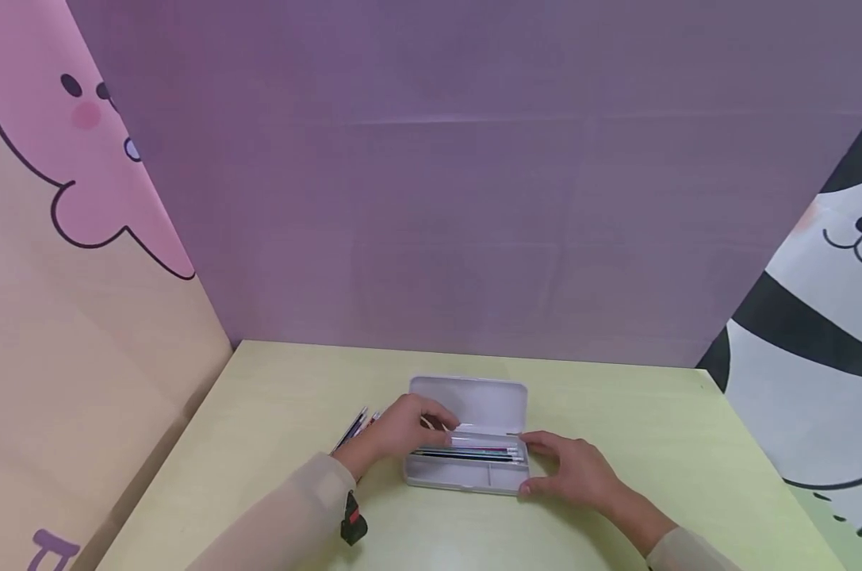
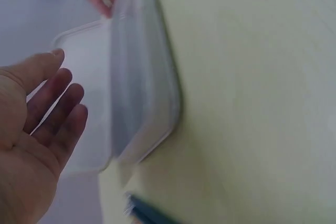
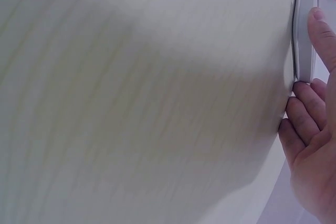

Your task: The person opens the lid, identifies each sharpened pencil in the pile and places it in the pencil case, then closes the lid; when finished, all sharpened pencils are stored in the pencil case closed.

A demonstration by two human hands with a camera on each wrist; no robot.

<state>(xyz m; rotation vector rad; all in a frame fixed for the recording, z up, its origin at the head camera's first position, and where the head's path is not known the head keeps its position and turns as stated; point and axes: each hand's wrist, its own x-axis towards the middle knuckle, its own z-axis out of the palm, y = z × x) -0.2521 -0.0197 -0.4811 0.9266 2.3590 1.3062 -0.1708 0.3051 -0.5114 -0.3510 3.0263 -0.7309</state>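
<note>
A pale plastic pencil case [image 1: 445, 477] lies on the table with its lid [image 1: 484, 400] raised at the back. Several pencils [image 1: 466, 454] lie side by side in its long compartment. My left hand [image 1: 405, 428] hovers over the case's left part; the left wrist view shows its fingers [image 2: 68, 95] loosely bent, holding nothing. At the right end, my right hand [image 1: 576, 473] holds the case, thumb at the front corner and index finger toward the back. In the right wrist view the thumb [image 3: 320, 30] lies along the case's wall [image 3: 304, 40], other fingertips at its end.
More pencils or pens [image 1: 354, 427] lie on the table to the left of the case, partly behind my left wrist. A black device with a red mark [image 1: 354, 523] hangs by my left sleeve. Behind the table [image 1: 295, 381] rises a purple backdrop [image 1: 459, 198].
</note>
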